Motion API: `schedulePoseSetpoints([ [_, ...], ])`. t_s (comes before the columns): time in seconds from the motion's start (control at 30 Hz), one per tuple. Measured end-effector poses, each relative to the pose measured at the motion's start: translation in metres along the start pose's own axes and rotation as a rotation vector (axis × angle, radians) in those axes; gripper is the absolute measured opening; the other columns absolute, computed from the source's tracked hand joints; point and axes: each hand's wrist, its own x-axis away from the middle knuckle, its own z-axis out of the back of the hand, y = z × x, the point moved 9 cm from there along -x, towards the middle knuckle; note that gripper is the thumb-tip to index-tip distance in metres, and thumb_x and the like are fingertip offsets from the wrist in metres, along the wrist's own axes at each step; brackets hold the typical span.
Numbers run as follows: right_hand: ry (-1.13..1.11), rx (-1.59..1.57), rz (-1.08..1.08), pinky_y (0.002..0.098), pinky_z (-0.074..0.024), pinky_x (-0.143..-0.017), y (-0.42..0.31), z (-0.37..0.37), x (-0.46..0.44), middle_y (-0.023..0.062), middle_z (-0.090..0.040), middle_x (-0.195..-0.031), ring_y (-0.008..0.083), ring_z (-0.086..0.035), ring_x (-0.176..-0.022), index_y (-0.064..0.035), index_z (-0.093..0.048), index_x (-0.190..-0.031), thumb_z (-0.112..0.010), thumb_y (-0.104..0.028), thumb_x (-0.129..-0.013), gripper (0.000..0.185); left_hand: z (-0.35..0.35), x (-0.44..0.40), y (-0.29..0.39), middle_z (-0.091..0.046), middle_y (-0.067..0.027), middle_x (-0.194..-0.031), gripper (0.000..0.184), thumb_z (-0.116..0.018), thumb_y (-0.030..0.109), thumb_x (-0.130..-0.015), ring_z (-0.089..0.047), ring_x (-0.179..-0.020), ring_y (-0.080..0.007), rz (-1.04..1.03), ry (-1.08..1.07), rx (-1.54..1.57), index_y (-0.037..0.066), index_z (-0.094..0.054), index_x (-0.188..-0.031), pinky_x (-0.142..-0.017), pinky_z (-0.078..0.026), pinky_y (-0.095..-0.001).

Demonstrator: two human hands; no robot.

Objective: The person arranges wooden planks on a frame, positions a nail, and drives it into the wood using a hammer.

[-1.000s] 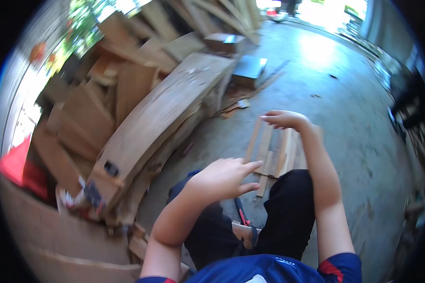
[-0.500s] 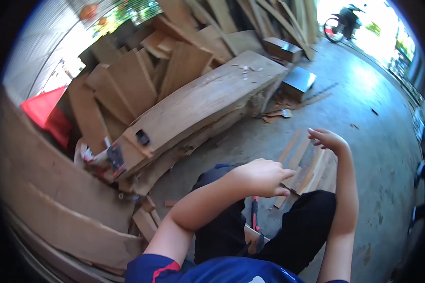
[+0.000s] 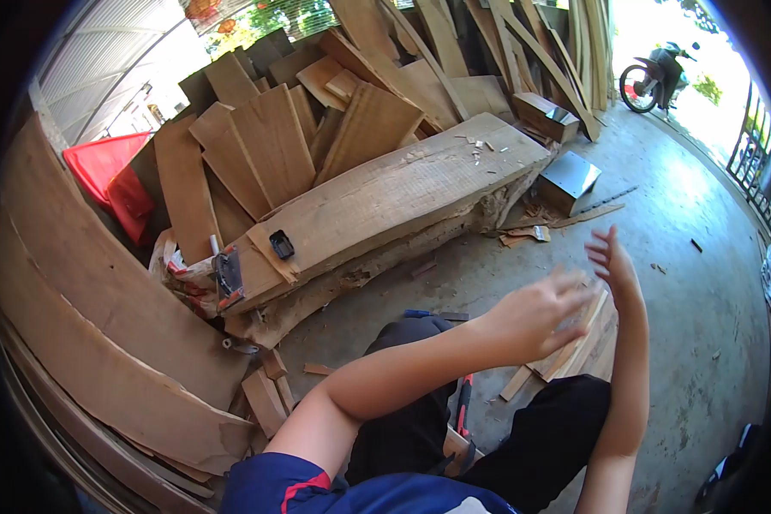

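My left hand (image 3: 550, 319) reaches across in front of my knees, its fingers blurred but spread, holding nothing. Just beyond it my right hand (image 3: 612, 264) is raised, fingers stretched out and bare. The two hands are close but apart. Under them, on the floor, lie several wooden strips (image 3: 593, 344) side by side, partly hidden by my left hand and my knee. Between my legs is a red and black tool (image 3: 463, 404), its kind unclear, beside a piece of wood (image 3: 456, 445).
A thick wooden slab bench (image 3: 385, 193) carries a small black object (image 3: 281, 245) and wood chips. Many boards (image 3: 265, 146) lean behind it. A shiny metal-topped box (image 3: 568, 182) stands at its far end. Large planks (image 3: 120, 283) rise at left. A motorbike (image 3: 657, 77) is outside.
My left hand has moved right and its fingers have spread. My right hand's fingers now point up rather than left. The camera view has shifted slightly.
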Motion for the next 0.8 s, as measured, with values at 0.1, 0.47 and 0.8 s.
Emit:
schedulePoseSetpoints([
  [0.1, 0.024, -1.006, 0.140, 0.0351, -0.0371, -0.091, -0.068, -0.055, 0.047, 0.0119, -0.048, -0.125, 0.0246, -0.047, -0.107, -0.0074, -0.045, -0.125, -0.026, -0.052, -0.091, 0.059, 0.020, -0.024, 0.002, -0.040, -0.0225, -0.128, 0.054, -0.043, 0.043, -0.090, -0.039, -0.119, -0.0372, -0.125, 0.352, 0.015, 0.009, -0.038, -0.131, -0.100, -0.030, -0.0435],
  [0.47, 0.055, 0.710, 1.169, 0.0424, -0.0149, -0.106, -0.137, -0.166, 0.111, 0.0142, -0.035, -0.139, 0.0305, -0.027, -0.131, -0.0177, -0.047, -0.129, -0.047, -0.036, -0.086, 0.047, 0.004, -0.034, -0.123, -0.028, -0.0149, -0.142, 0.055, -0.033, 0.044, -0.092, -0.026, -0.131, -0.0320, 0.375, 0.598, 1.990, 0.015, -0.028, -0.138, -0.106, -0.019, -0.0409],
  [0.8, -0.161, -1.231, 0.014, 0.0477, -0.0170, -0.106, -0.039, -0.114, 0.015, 0.0172, -0.028, -0.141, 0.0353, -0.029, -0.128, -0.0076, -0.027, -0.137, -0.033, -0.053, -0.088, 0.067, 0.030, -0.041, -0.058, -0.028, -0.0168, -0.142, 0.058, -0.034, 0.052, -0.089, -0.022, -0.133, -0.0331, -0.095, 0.406, 0.550, 0.017, -0.037, -0.135, -0.108, -0.015, -0.0426],
])
